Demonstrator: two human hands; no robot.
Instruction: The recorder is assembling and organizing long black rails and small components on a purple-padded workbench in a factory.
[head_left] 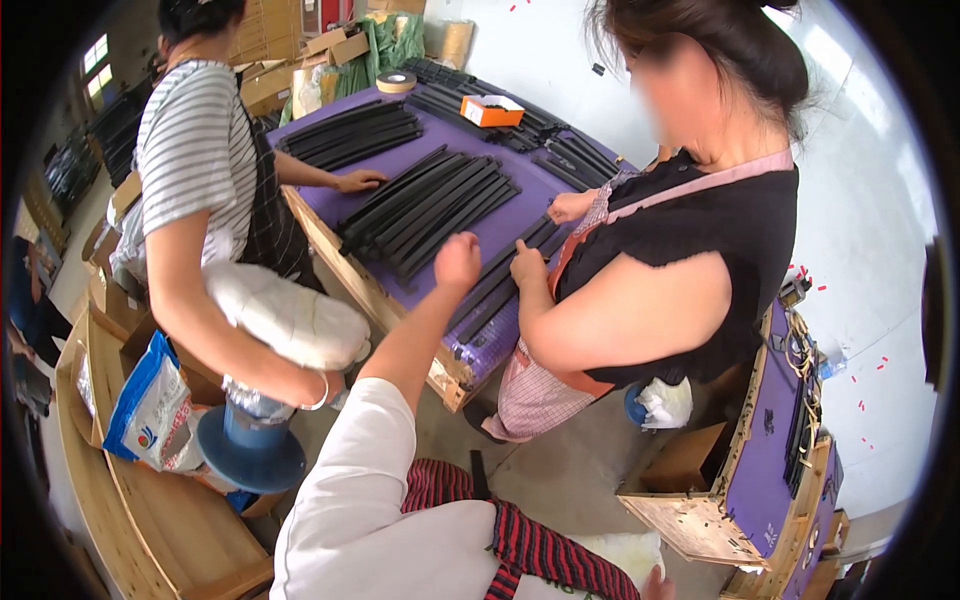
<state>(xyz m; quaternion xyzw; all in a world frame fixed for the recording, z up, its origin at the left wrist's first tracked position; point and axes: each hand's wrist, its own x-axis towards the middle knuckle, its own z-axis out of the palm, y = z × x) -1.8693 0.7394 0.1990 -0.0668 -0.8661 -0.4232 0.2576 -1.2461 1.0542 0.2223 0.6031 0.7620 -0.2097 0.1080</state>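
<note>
My left arm, in a white sleeve, stretches out over the near side of a purple-topped table (330, 200). At its end my left hand (458, 262) is closed in a fist beside a pile of long black strips (425, 210). Whatever its fingers hold, if anything, is hidden from this side. Only a small part of my right hand (656, 584) shows at the bottom edge, low by the striped red-and-black cloth (550, 550) at my body; its fingers are mostly cut off. More long black strips (490, 300) lie just right of my left hand, under a co-worker's hands.
A co-worker (690, 270) in a dark top stands close on the right. Another, in a striped shirt (185, 150), stands left with one hand on the table. On the table are an orange box (491, 111) and a tape roll (396, 82). A blue stool (250, 450) stands lower left.
</note>
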